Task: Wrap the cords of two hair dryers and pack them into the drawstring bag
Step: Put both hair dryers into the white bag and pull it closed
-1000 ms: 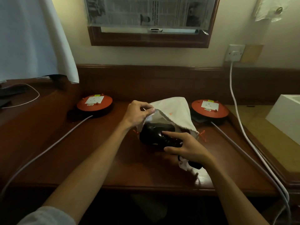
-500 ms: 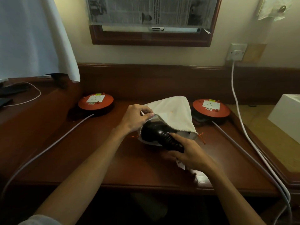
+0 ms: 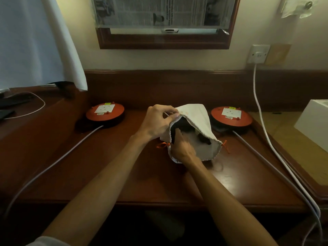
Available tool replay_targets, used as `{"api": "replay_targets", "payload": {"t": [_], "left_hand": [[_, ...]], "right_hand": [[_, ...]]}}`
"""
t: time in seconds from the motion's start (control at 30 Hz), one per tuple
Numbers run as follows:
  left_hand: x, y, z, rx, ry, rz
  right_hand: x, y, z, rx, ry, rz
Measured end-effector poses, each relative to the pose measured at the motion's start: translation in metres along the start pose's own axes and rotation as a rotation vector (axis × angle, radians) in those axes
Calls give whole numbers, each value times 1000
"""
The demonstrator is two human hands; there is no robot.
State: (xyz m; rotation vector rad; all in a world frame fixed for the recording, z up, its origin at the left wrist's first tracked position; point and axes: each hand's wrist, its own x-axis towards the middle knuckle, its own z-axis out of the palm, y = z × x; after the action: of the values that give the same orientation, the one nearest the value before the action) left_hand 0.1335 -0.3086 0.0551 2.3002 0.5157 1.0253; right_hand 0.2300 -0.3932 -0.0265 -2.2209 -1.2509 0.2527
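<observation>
Inside bag (image 3: 197, 118), right hand (image 3: 182, 148).

My left hand (image 3: 158, 121) pinches the bag's (image 3: 197, 116) rim, fingers curled, wrist raised. My right hand (image 3: 182, 148) reaches inside the opening, its fingers hidden.

The white cloth drawstring bag (image 3: 195, 118) hides most of the black hair dryer (image 3: 179, 128) inside; the right hand's (image 3: 182, 150) fingertips vanish into its mouth, perhaps gripping the dryer.
</observation>
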Motion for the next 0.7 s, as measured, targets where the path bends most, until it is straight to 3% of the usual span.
{"api": "replay_targets", "payload": {"t": [0.17, 0.4, 0.57, 0.63, 0.7], "left_hand": [[1, -5, -7, -6, 3, -41], [-5, 0, 2, -54, -143, -44], [-8, -1, 2, 7, -250, -19], [-9, -6, 0, 0, -251, -35], [-11, -13, -2, 0, -253, -50]], "right_hand": [[-6, 30, -31, 117, -296, -134], [-11, 17, -17, 252, 6, -194], [-7, -9, -20, 61, -158, -8], [-5, -12, -14, -20, -160, -46], [-8, -9, -9, 110, -176, -114]]}}
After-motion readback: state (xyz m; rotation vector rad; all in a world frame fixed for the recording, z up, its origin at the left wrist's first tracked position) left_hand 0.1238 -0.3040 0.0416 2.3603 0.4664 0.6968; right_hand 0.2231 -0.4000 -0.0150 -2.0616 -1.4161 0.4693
